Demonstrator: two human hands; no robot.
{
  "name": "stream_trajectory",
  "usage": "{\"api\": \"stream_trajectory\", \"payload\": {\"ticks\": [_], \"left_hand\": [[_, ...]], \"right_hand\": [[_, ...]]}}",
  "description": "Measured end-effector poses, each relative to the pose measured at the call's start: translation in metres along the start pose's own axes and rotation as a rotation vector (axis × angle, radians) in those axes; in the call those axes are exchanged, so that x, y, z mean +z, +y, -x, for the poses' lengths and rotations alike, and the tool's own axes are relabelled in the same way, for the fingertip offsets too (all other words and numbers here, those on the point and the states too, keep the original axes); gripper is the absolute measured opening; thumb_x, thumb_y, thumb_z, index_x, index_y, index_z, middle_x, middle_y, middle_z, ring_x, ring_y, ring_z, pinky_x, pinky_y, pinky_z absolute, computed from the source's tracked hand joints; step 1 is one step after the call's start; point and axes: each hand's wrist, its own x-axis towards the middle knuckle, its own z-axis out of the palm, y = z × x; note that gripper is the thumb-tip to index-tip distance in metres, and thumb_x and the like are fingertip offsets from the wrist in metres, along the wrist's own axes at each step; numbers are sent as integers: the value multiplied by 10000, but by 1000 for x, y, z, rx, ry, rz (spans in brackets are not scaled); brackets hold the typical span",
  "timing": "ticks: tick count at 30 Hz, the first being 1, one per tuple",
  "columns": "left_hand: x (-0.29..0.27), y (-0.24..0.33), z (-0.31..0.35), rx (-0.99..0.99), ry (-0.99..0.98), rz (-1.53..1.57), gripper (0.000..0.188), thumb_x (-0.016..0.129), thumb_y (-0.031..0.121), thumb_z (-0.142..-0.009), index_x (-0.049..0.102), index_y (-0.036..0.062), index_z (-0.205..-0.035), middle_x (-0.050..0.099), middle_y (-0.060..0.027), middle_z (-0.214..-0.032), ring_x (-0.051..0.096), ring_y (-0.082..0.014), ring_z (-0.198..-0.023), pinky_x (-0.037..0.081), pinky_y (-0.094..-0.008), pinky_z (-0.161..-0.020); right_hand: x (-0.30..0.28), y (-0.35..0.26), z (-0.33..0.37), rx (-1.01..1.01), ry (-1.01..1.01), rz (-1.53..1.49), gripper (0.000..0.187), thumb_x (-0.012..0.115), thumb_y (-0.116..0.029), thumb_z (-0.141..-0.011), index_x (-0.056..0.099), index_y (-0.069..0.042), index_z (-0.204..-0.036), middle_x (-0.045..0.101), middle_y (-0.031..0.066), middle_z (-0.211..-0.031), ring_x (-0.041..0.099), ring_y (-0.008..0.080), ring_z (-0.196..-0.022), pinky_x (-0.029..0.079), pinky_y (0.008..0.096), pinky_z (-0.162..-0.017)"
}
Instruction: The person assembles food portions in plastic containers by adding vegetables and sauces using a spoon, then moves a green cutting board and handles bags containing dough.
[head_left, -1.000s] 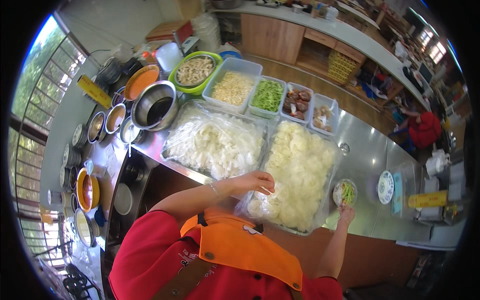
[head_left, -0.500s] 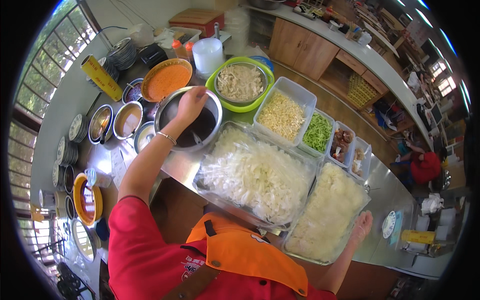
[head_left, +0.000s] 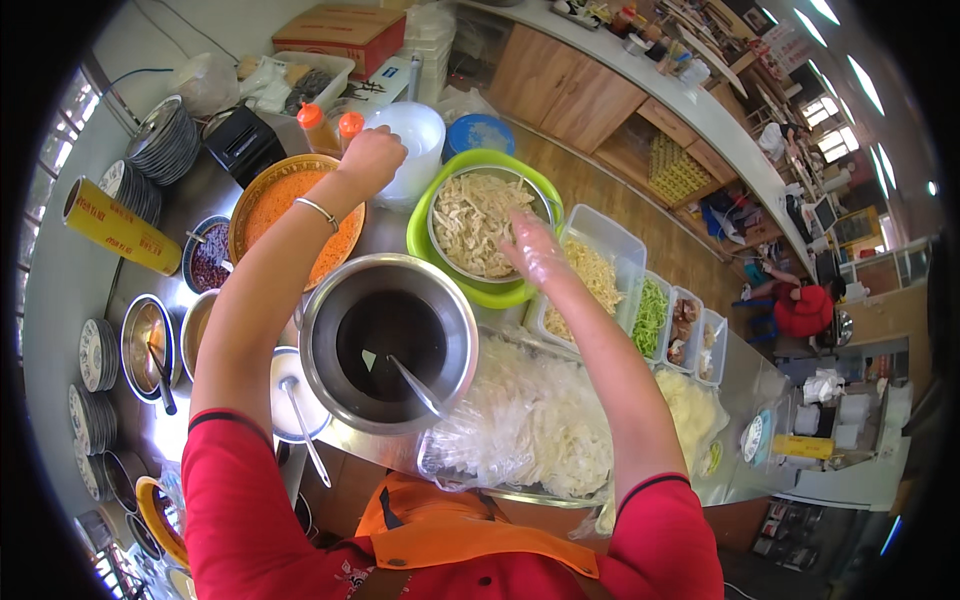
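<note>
My left hand (head_left: 372, 160), a bangle on its wrist, is at the left rim of a translucent white tub (head_left: 418, 185), just right of two orange-capped bottles (head_left: 318, 128). Its fingers curl downward, and whatever they may hold is hidden. In a thin clear glove, my right hand (head_left: 533, 250) has its fingers apart at the right side of a steel bowl of pale shredded strips (head_left: 478, 222). That bowl sits inside a lime-green basin (head_left: 428, 250). Between my forearms stands a large steel bowl (head_left: 325, 395) of dark liquid, a metal spoon (head_left: 415, 383) leaning in it.
An orange sauce bowl (head_left: 262, 210) lies under my left forearm. Clear boxes of yellow shreds (head_left: 588, 280) and green shreds (head_left: 650, 308) line the far right. Plastic-covered white noodles (head_left: 530, 420) lie in front. A person in red (head_left: 805, 308) is far right.
My left hand has gone from above the dark-liquid bowl to the tub behind it. My right hand has moved from the right tray's edge to the bowl of strips. The whole view has shifted.
</note>
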Motion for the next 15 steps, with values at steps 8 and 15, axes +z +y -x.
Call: {"api": "stream_trajectory", "payload": {"ticks": [8, 15], "left_hand": [[-28, -8, -9, 114, 432, 16, 88, 617, 75, -759, 577, 65, -837, 561, -62, -862, 557, -241, -901, 489, -368, -803], [-81, 30, 42, 42, 641, 505, 140, 618, 16, -823, 584, 42, -957, 593, -127, -902, 590, -341, -860, 500, -430, -737]], "right_hand": [[54, 8, -84, 79, 32, 116, 491, 672, -149, -808, 557, -68, -1279, 561, 261, -1221, 535, 413, -1184, 433, 449, -1031], [47, 41, -73, -51, 332, -106, 329, 630, -150, -826, 639, -56, -1142, 602, 236, -1144, 576, 385, -1107, 480, 444, -943]]}}
